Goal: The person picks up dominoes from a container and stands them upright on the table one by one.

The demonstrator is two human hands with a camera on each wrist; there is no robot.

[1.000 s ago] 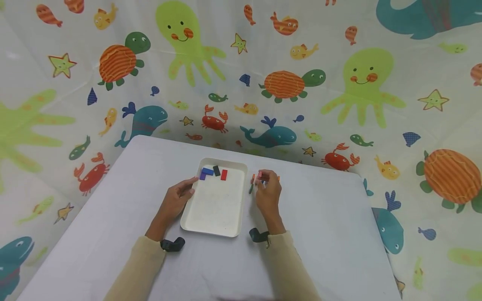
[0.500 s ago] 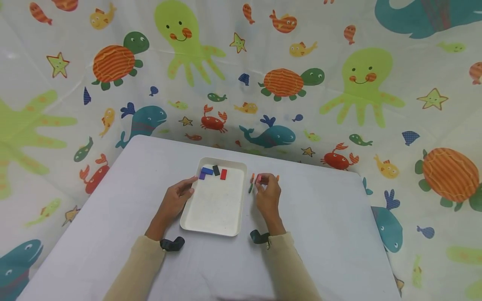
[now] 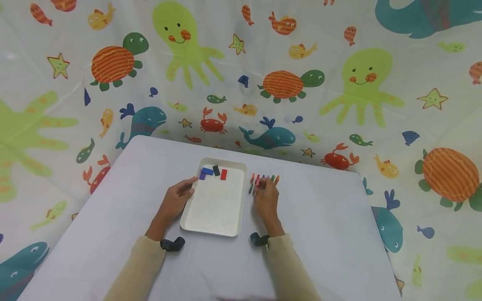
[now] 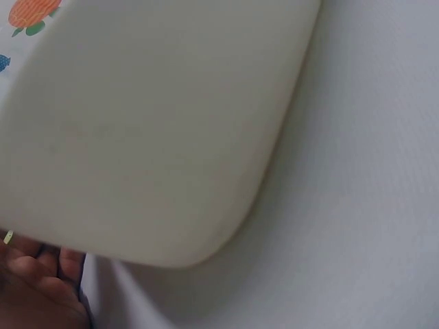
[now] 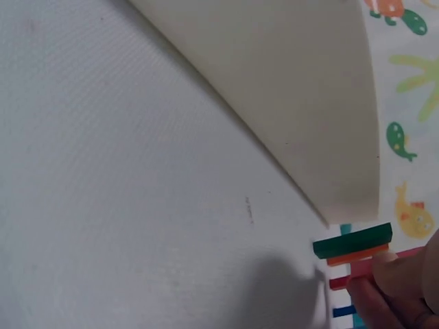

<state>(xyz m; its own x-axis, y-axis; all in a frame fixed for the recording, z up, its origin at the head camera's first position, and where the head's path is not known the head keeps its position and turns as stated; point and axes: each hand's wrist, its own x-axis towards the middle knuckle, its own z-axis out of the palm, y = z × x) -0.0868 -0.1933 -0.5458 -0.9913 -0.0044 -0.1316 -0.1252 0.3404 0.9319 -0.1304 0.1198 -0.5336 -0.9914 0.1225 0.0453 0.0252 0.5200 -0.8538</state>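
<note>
Right hand [image 3: 266,195], the nearer: grip nearly closed, pinching pink-red block [image 3: 257,180] at its 11 o'clock, long axis roughly 12–6. Tray [image 3: 214,209] at 9 o'clock; left hand [image 3: 178,196], grip loose, at tray's 10 o'clock rim.

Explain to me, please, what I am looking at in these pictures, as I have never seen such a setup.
Gladly. There is no machine here, only a person's bare left hand and right hand. The large picture looks forward and down from the head; the smaller two look out from the left and right wrists. On a white table lies a white tray with a purple block, a blue block, a black block and a red block. The left hand rests at its left edge. To its right are more coloured pieces, including a green block. A pinkish-red block appears to be in the right hand's grip.
</note>
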